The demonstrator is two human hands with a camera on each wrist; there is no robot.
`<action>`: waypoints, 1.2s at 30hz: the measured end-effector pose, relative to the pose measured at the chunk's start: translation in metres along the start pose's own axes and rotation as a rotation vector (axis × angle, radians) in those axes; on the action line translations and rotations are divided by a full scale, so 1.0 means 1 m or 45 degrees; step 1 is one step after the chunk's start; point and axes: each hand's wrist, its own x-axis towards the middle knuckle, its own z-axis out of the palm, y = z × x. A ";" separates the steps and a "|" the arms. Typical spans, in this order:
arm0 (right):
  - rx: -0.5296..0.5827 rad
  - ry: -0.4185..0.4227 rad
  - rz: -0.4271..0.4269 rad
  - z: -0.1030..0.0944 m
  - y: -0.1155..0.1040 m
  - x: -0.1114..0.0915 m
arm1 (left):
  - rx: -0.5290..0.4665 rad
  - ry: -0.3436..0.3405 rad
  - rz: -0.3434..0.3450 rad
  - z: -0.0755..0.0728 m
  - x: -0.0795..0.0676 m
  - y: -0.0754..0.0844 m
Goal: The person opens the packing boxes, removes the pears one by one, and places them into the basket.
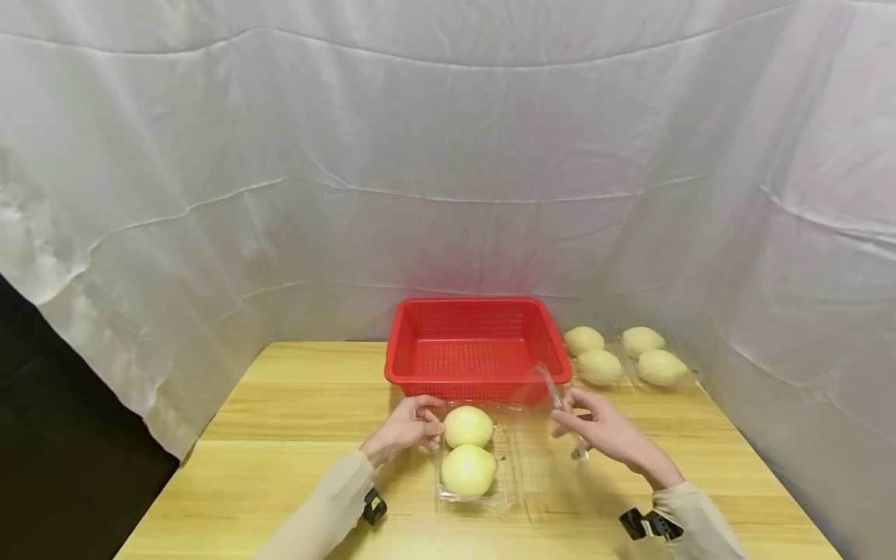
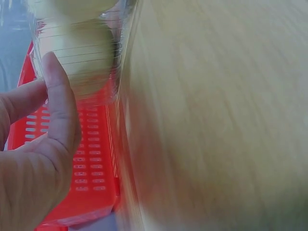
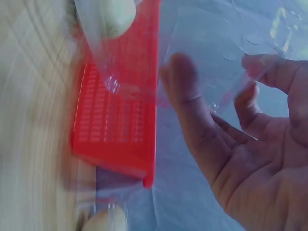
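Clear ribbed plastic box [image 1: 507, 484], two rounded yellow fruits [image 1: 469, 470] inside, set before red perforated basket [image 1: 448, 390]. Box edge pinched by half-curled left hand [image 1: 409, 424]; thin transparent lid [image 1: 548, 381] pinched by right hand [image 1: 607, 428].

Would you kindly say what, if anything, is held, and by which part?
The right hand holds the clear lid by its outer edge; the left hand touches the clear tray's left side, its grip unclear.

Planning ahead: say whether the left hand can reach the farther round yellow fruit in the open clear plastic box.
Likely yes; the left hand is beside that fruit, the clear lid held aside.
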 end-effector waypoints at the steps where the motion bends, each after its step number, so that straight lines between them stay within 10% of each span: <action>1: 0.008 -0.002 0.029 -0.003 0.002 -0.001 | -0.006 -0.002 -0.001 0.000 0.000 0.000; 11: 0.009 -0.180 0.316 -0.039 0.038 -0.008 | -0.042 -0.004 -0.009 0.005 0.004 0.000; 19: -0.177 -0.070 0.519 -0.037 0.061 -0.007 | -0.030 0.051 0.021 0.011 0.006 0.000; 36: -0.530 0.165 0.441 -0.012 0.059 0.012 | -0.046 0.151 0.053 0.012 0.005 -0.002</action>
